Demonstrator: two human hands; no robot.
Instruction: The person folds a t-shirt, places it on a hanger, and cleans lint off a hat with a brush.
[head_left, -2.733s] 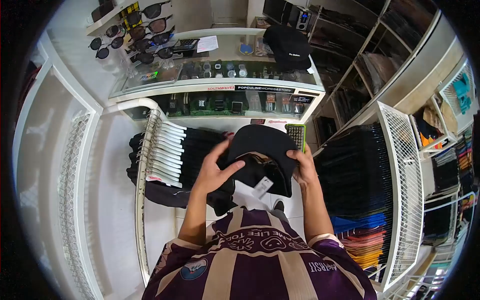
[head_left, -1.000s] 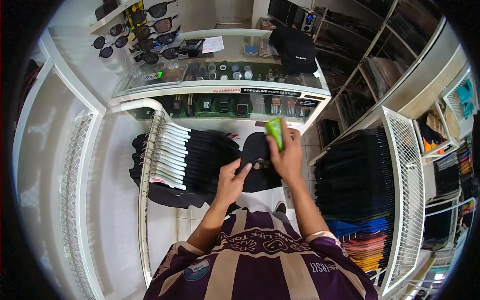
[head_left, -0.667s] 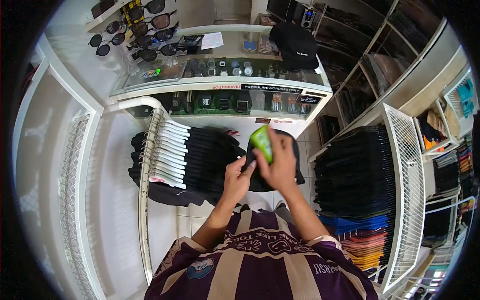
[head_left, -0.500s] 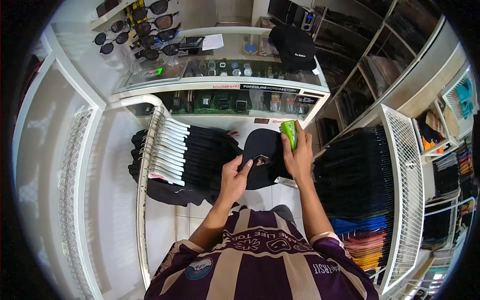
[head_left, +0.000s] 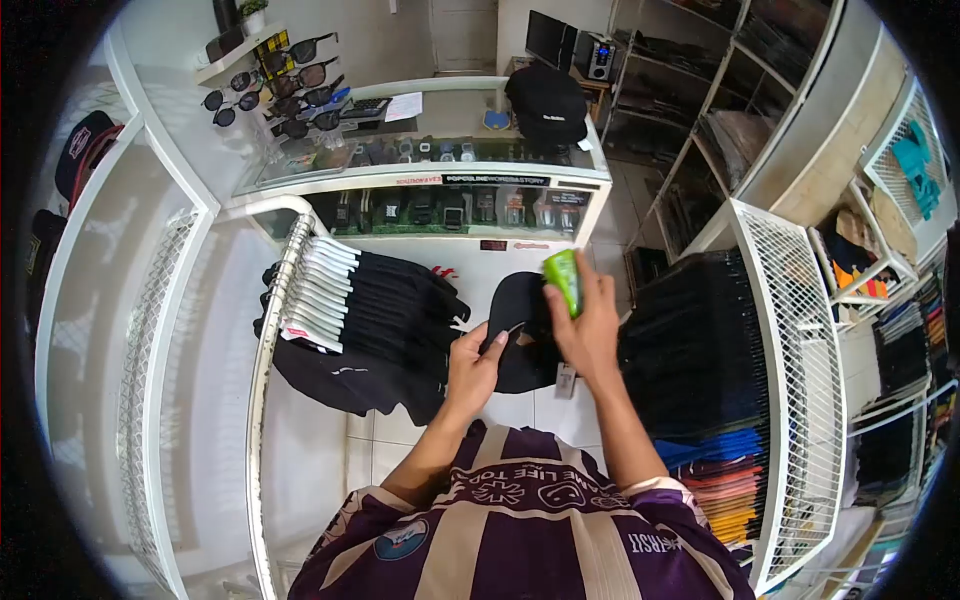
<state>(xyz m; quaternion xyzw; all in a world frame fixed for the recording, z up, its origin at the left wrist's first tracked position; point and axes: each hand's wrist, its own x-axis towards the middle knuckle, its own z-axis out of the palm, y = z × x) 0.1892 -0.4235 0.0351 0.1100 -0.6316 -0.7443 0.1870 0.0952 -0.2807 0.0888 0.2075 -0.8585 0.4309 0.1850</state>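
Note:
My left hand (head_left: 472, 368) is closed on the near-left edge of a black cap (head_left: 525, 368), its thumb lying over the cap. A small light patch shows near the cap's middle, and a white paper tag (head_left: 566, 381) hangs from its right side. In my right hand (head_left: 588, 325) is a small lime-green brush (head_left: 563, 278), gripped between thumb and fingers. It stands over the cap's upper right side, overlapping it in this view. My fingers hide part of the brush.
Black shirts (head_left: 400, 310) hang on a white rail to the left, with more dark clothes (head_left: 690, 350) on the right rack. Ahead stands a glass display counter (head_left: 400, 183) with watches inside and another black cap (head_left: 547, 105) on top. Sunglasses (head_left: 300, 90) fill a stand at its left.
The view has shifted, showing more of the room ahead. The green brush has moved slightly left and lower over the cap, and the tag now hangs more upright.

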